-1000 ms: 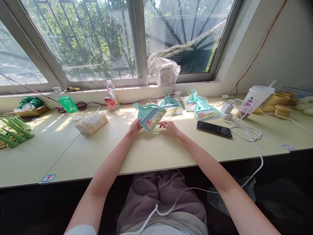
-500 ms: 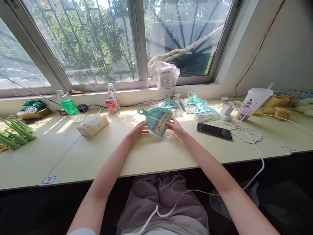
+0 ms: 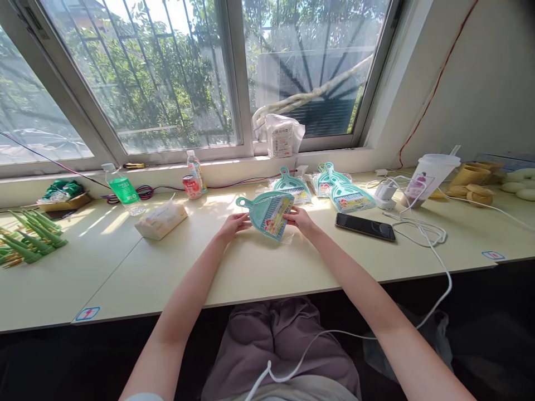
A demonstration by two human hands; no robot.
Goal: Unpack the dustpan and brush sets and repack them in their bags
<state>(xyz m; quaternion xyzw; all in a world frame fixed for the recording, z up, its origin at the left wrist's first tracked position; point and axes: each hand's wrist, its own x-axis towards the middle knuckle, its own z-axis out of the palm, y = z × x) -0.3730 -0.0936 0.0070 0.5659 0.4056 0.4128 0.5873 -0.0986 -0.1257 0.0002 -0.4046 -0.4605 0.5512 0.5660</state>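
Note:
A mint-green dustpan [image 3: 261,210] in clear plastic wrap, with a small brush and a colourful label, is tilted above the table between my hands. My right hand [image 3: 300,219] grips its right edge near the label, the fingers partly behind it. At its left edge, below the looped handle, my left hand [image 3: 237,224] holds on with its fingertips; some of these are hidden. Beyond lie more wrapped dustpans of the same kind: one [image 3: 290,184] straight behind, another [image 3: 351,196] farther right and one [image 3: 328,179] at the back.
A black phone [image 3: 365,226], white charger [image 3: 385,194] and loose cable are on the right, near a tilted plastic cup [image 3: 430,177]. Leftward are a tissue pack [image 3: 161,219], a green-labelled bottle [image 3: 124,190], a red can [image 3: 191,187] and green plant-like pieces [image 3: 31,236].
The dustpan remains between both hands, its tilt slightly changed. My left hand has shifted a little at its edge. The whole view has moved slightly.

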